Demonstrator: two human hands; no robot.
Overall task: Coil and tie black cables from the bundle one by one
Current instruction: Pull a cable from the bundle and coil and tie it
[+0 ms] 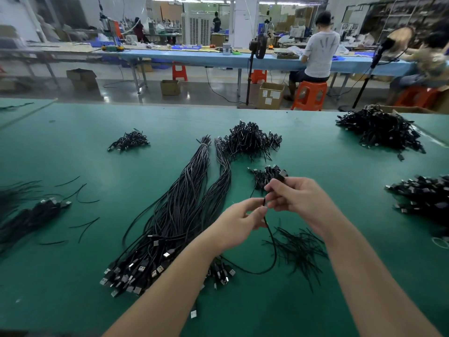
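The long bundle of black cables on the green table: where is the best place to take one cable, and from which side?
Judging by its pose, take one cable at its USB plug in the long bundle, coming from the near side. The plugs fan out separately there, toward the person, while the middle strands lie packed together. The left hand and right hand now pinch one cable.

Top end of the thin black cable (274, 242) is covered by the fingers of the left hand (237, 223) and right hand (297, 199), so whether it's been looped yet can't be made out. Pile of black coiled cables w/ plugs at the right edge (422, 197) is cut off by the frame, same for the dark blurry cable heap at the left edge (26, 217). Part of the long bundle of black USB cables (175, 215) is hidden under the left forearm. Far benches are blurred, details too small to be read.
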